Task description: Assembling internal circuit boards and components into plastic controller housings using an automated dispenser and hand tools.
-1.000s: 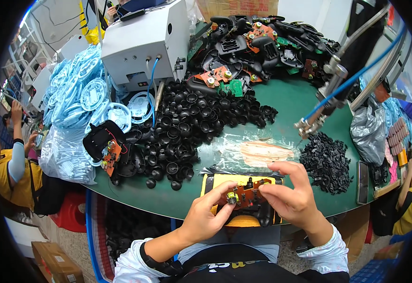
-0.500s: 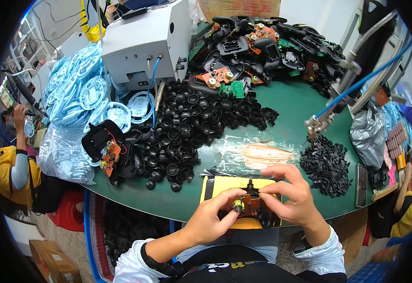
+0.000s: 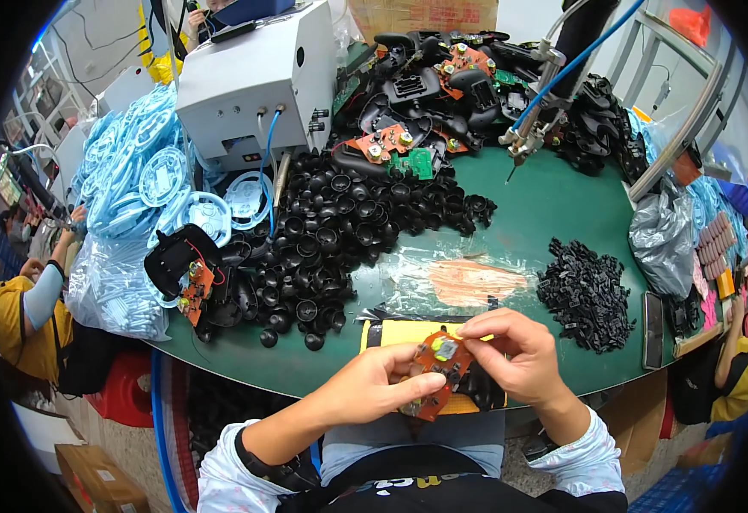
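Note:
An orange-brown circuit board (image 3: 436,376) with a yellow-green joystick module is held tilted above the yellow pad. My left hand (image 3: 369,380) grips it, thumb across the face and fingers behind. My right hand (image 3: 517,355) is closed in a pinch at the board's far right edge, beside the joystick module; whatever lies between the fingertips is hidden. Under and right of the board, a black controller shell (image 3: 481,389) rests on the yellow pad (image 3: 399,332), partly covered by my right hand. A small black part (image 3: 493,302) lies just beyond the pad.
Black round caps (image 3: 327,239) are heaped left of centre, small black parts (image 3: 586,295) at right. Controller shells (image 3: 412,85) and boards pile up at the back. A screwdriver (image 3: 523,145) hangs over the green table (image 3: 553,197). A grey machine (image 3: 250,85) and light-blue plastic rings (image 3: 164,175) stand left.
The circuit board has turned and tilted in my left hand, showing more of its face. My right hand has come in against its edge. The hanging screwdriver has swung left and farther back.

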Available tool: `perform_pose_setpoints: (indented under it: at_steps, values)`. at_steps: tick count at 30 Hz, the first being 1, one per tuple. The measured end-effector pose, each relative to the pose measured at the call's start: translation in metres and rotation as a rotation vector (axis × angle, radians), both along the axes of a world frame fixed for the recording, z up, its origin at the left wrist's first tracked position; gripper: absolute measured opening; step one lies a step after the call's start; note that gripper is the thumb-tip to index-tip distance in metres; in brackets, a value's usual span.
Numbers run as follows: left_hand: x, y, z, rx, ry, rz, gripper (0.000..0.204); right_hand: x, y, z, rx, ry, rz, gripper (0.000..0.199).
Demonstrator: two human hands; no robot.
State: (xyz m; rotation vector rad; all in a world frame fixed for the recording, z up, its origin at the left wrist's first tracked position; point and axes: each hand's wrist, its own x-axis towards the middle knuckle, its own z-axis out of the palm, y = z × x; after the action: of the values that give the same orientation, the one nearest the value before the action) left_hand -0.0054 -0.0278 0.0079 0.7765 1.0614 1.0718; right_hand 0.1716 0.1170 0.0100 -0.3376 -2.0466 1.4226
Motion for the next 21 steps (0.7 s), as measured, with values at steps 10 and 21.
perform_pose_setpoints:
  at_steps: [10,21]
  values:
    - [0.007,0.001,-0.014,0.079,-0.059,0.235,0.027,0.027,-0.039,0.004,-0.449,-0.193,-0.138,0.031]
    - [0.012,-0.007,-0.016,0.107,0.084,0.419,0.024,0.039,-0.038,-0.007,0.231,-0.232,-0.082,0.016]
